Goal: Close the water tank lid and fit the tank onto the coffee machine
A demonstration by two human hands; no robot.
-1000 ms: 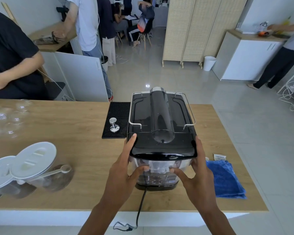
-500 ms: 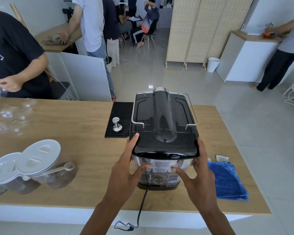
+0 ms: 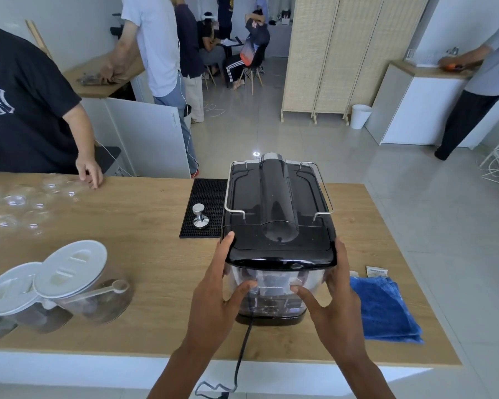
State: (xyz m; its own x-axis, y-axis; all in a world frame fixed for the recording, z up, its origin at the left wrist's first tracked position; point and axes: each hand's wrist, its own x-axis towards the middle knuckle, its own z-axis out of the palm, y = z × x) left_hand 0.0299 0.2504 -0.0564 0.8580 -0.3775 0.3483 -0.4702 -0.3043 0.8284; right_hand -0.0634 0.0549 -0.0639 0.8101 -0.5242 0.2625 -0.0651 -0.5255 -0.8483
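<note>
A black coffee machine [image 3: 274,197] stands on the wooden counter with its back toward me. The clear water tank [image 3: 274,289] sits against its rear, and the tank's black lid [image 3: 280,254] lies flat on top. My left hand [image 3: 216,295] holds the tank's left side, thumb on the clear front wall, index finger up along the lid's corner. My right hand [image 3: 333,300] grips the right side the same way, thumb on the front wall. A black power cord [image 3: 242,349] runs down from the base over the counter edge.
A black tamping mat [image 3: 205,197] with a metal tamper [image 3: 199,216] lies left of the machine. A folded blue cloth [image 3: 385,309] and a sachet [image 3: 376,271] lie to the right. Two lidded jars [image 3: 69,283] and clear glasses [image 3: 20,203] stand at the left. Another person's hand [image 3: 90,171] rests on the counter's far edge.
My hands stay on the tank's sides in nearly the same grip. The view has shifted slightly. The person at the far left has lowered a hand onto the counter.
</note>
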